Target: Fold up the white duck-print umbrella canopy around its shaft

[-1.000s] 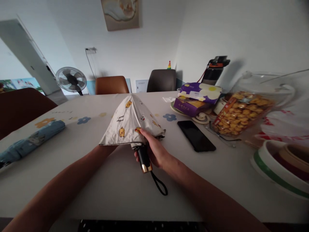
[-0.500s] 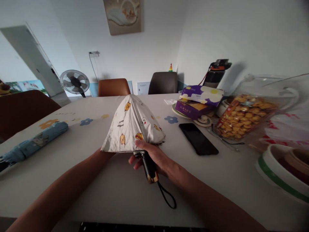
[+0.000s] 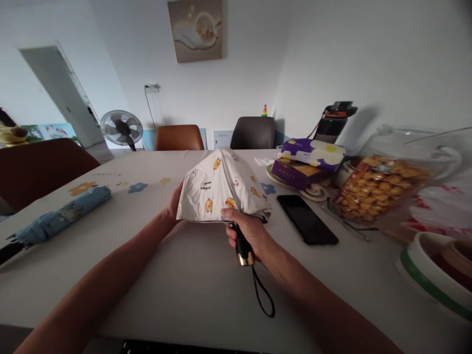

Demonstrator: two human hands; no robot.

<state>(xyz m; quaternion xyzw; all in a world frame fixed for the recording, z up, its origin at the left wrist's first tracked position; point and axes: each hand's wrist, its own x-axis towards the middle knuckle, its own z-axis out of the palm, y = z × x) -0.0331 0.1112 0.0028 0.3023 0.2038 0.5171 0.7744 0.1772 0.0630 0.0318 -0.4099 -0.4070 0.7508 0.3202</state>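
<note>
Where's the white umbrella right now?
At the head view's centre, the white umbrella is just left of the phone, its black handle in the right hand.

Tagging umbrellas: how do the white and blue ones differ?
The white umbrella is partly spread; the blue umbrella is bundled narrow. The white umbrella's handle is in the right hand; the blue umbrella lies untouched on the table. Both have printed cloth and dark handles.
</note>
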